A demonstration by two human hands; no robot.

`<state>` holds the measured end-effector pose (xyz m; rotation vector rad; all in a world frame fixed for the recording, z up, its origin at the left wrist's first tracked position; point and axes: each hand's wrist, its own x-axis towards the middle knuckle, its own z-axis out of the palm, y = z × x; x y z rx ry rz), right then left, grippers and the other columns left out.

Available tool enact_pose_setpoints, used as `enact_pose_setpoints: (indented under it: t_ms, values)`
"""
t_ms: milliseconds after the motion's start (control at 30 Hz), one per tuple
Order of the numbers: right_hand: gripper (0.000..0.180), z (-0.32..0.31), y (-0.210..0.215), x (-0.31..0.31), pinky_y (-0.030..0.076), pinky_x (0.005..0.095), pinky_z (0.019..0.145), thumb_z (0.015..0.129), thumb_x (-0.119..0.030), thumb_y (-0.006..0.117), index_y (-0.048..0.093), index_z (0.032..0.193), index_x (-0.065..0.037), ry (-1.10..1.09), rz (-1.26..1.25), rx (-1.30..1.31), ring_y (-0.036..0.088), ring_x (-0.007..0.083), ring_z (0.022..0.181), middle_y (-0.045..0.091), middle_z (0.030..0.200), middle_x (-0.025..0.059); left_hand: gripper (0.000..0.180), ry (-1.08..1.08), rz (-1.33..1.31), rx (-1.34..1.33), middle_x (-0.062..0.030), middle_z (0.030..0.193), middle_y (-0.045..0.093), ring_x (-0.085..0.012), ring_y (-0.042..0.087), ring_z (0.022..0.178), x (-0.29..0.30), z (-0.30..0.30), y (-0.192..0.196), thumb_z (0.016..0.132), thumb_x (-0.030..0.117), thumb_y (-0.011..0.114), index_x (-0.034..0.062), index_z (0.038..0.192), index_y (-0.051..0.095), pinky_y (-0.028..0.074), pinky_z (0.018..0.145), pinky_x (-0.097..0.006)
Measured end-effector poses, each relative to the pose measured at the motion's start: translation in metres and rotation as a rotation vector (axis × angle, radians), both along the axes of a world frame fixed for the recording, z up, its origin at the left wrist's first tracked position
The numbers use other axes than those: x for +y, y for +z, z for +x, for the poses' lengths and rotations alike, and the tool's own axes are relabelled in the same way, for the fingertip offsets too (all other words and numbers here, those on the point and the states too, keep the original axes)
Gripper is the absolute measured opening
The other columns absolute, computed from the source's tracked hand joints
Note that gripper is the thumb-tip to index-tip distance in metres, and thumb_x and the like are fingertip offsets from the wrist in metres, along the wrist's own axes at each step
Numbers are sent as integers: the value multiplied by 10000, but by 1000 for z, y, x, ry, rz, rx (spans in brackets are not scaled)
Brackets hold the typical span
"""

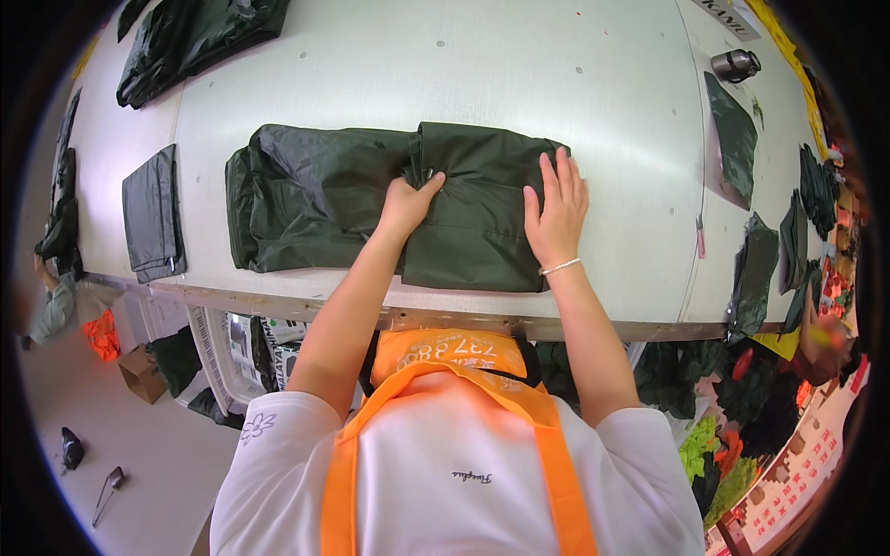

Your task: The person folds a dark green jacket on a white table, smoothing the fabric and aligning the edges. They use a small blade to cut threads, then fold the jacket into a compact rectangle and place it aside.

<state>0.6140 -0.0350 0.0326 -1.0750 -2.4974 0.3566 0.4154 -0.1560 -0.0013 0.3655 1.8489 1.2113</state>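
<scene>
Dark green garment (371, 199), thin shiny fabric like a rain jacket, lies across the mid of the white work table (575, 111), long axis running 9 to 3 o'clock. Its R part is folded into a flat rectangle; the L part is looser and puffier.

L hand (408, 204) sits at the garment's centre, fingers curled and thumb out, bunching a pleat of fabric at the fold line. Looks like a pinch-and-press grip that keeps the fold from sliding. R hand (554, 208), at 3 o'clock from the L, is spread flat, palm down, fingers together and pointing to 12, pressing the folded panel so slick cloth stays put and air is pushed out. Thin bracelet (560, 267) on the R wrist.

Table: pale, smooth, with small dots and a metal front edge. At 9 o'clock a neatly folded dark piece (153, 215); at 11 a crumpled dark heap (190, 37). At 2 o'clock a metal flask (735, 65) lies on its side, w/ a flat dark green panel (735, 139) below it. More dark pieces hang off the R edge at 3–4.

Room: pale floor at 7–8 w/ a cardboard box (139, 372), an orange bundle (102, 335), and white crates under the table. Bright green and dark fabric scraps are piled at 4–5. The person wears a white tee and an orange apron.
</scene>
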Motion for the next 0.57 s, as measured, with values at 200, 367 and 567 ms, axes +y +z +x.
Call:
enact_pose_setpoints:
  t_ms: [200,367,567]
  values:
    - [604,10,-41,22,147,569,1095,914,-380,491,323,1430,-116,-5,-29,-274,175,316,1402,218,1521,99,394,32,33,25,-133,823,674,-159,604,727,13,11,1,817,281,705,-102,880,643,484,683,-307]
    - [750,-33,22,-12,126,611,1075,780,-504,629,369,1415,-202,388,-76,-44,141,398,1394,202,1525,114,542,-135,-31,200,-218,797,660,-286,663,765,-1,4,12,744,407,741,-108,874,635,511,694,-358]
    - [738,-46,-11,-30,142,603,1077,794,-522,620,373,1417,-213,451,-138,-213,137,391,1394,180,1532,99,566,-51,-214,1566,-162,1246,568,-225,480,1231,-42,-69,87,714,465,748,104,1139,649,296,1044,-452]
